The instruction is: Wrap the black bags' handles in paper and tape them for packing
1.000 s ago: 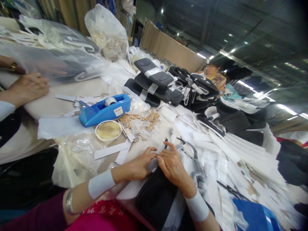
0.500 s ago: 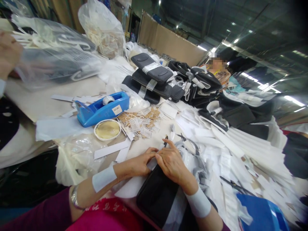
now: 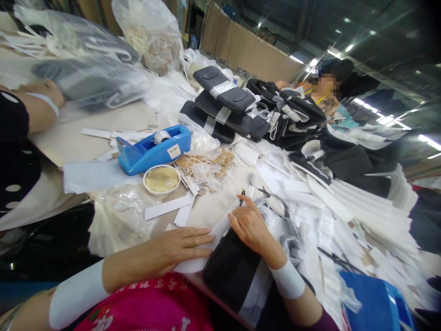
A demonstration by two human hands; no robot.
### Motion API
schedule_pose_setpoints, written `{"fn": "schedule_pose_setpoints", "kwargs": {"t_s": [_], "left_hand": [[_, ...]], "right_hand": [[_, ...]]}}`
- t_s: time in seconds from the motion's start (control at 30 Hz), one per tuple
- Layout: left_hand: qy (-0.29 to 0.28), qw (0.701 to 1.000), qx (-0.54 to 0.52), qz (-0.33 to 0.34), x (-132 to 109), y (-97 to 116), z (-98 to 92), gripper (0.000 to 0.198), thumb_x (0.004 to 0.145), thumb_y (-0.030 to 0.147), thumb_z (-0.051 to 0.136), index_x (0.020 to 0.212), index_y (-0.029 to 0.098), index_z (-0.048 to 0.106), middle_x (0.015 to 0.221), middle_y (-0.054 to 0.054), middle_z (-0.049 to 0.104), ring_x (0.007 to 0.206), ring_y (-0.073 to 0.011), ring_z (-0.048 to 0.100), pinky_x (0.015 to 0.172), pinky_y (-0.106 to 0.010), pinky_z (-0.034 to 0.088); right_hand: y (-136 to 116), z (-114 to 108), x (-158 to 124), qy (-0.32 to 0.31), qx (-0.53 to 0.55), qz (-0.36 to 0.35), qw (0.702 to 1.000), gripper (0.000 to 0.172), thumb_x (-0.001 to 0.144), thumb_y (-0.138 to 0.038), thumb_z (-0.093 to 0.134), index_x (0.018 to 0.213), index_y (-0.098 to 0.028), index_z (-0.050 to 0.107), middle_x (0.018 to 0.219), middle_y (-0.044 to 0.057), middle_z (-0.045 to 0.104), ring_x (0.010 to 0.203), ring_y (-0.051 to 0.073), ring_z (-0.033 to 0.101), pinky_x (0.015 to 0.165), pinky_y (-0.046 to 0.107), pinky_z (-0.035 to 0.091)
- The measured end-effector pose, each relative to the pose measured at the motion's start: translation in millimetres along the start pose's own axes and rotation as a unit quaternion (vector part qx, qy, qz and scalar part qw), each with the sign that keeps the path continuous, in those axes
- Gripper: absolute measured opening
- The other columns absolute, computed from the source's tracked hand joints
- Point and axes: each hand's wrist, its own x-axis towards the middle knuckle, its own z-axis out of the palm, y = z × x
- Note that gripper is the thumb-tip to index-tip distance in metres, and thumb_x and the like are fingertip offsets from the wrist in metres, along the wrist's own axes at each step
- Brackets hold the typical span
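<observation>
A black padded pouch point(image 3: 231, 272) lies at the near table edge, with a white paper band point(image 3: 212, 236) folded across its top. My left hand point(image 3: 175, 248) lies flat with fingers stretched out, pressing on the white paper left of the pouch. My right hand point(image 3: 250, 224) rests on the pouch's upper edge with its fingers curled down onto the paper band; whether it grips anything is unclear. A small black clip or zip pull point(image 3: 242, 197) pokes up just beyond my right fingers.
A blue tape dispenser point(image 3: 152, 149), a round dish point(image 3: 161, 179) and loose tags point(image 3: 208, 168) lie ahead. Stacked black pouches point(image 3: 223, 108) sit further back. White paper strips point(image 3: 324, 202) cover the right. Another person's arm point(image 3: 36, 103) rests at left by a plastic bag point(image 3: 86, 69); another person sits across.
My left hand drew back toward me and flattened out on the paper, leaving my right hand. The person at left lowered an arm onto the table.
</observation>
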Motion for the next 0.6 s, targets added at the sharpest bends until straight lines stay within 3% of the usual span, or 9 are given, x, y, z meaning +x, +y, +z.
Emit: {"fn": "schedule_pose_setpoints", "kwargs": {"t_s": [0.07, 0.17, 0.3, 0.43, 0.53, 0.6], "left_hand": [[0.006, 0.999, -0.034, 0.012, 10.8, -1.1, 4.7, 0.049, 0.094, 0.013, 0.041, 0.138, 0.032, 0.048, 0.147, -0.003, 0.045, 0.139, -0.0207, 0.037, 0.118, -0.037, 0.025], [0.063, 0.993, -0.095, 0.005, 25.4, -8.6, 13.1, 0.037, 0.095, 0.019, 0.038, 0.123, 0.022, 0.062, 0.133, -0.008, 0.060, 0.129, -0.0207, 0.050, 0.113, -0.035, 0.033], [0.148, 0.966, -0.178, -0.114, 39.5, -8.9, 23.5, 0.018, 0.090, 0.030, 0.051, 0.093, 0.019, 0.065, 0.100, -0.005, 0.070, 0.095, -0.0190, 0.064, 0.087, -0.027, 0.046], [0.195, 0.936, -0.211, -0.203, 53.1, 3.4, 27.4, 0.013, 0.084, 0.032, 0.056, 0.083, 0.019, 0.053, 0.069, 0.005, 0.057, 0.067, -0.0124, 0.053, 0.064, -0.023, 0.037], [0.218, 0.936, -0.147, -0.232, 65.0, 9.8, 30.7, 0.016, 0.078, 0.028, 0.060, 0.078, 0.020, 0.046, 0.063, 0.007, 0.046, 0.061, -0.0112, 0.043, 0.059, -0.024, 0.030], [0.219, 0.941, -0.085, -0.243, 73.0, 11.6, 34.0, 0.014, 0.077, 0.024, 0.059, 0.074, 0.020, 0.045, 0.065, 0.006, 0.046, 0.063, -0.0118, 0.043, 0.060, -0.025, 0.029]], "right_hand": [[1.0, 0.0, 0.3, -0.004, 0.008, -0.001, 1.000, 0.038, 0.097, -0.016, 0.040, 0.059, -0.021, 0.041, 0.054, -0.003, 0.051, 0.053, 0.013, 0.048, 0.110, 0.049, 0.034], [1.0, -2.9, 1.7, -0.016, 0.036, 0.004, 0.999, 0.039, 0.098, -0.017, 0.038, 0.059, -0.020, 0.043, 0.055, -0.004, 0.050, 0.055, 0.011, 0.048, 0.112, 0.047, 0.031], [-2.6, -11.5, 3.9, 0.003, 0.128, 0.015, 0.992, 0.030, 0.098, -0.022, 0.043, 0.070, -0.019, 0.052, 0.069, -0.003, 0.059, 0.067, 0.011, 0.055, 0.110, 0.046, 0.028], [-7.0, -18.1, 2.6, 0.059, 0.199, 0.021, 0.978, 0.032, 0.098, -0.031, 0.043, 0.069, -0.019, 0.049, 0.069, -0.001, 0.053, 0.068, 0.013, 0.051, 0.088, 0.038, 0.039], [-10.0, -20.9, 0.7, 0.083, 0.223, 0.019, 0.971, 0.036, 0.100, -0.034, 0.039, 0.068, -0.019, 0.045, 0.063, -0.001, 0.046, 0.063, 0.014, 0.045, 0.073, 0.033, 0.037], [-11.6, -22.3, 0.6, 0.089, 0.234, 0.018, 0.968, 0.035, 0.100, -0.037, 0.038, 0.072, -0.019, 0.050, 0.067, -0.001, 0.049, 0.065, 0.014, 0.047, 0.072, 0.033, 0.036]]}}
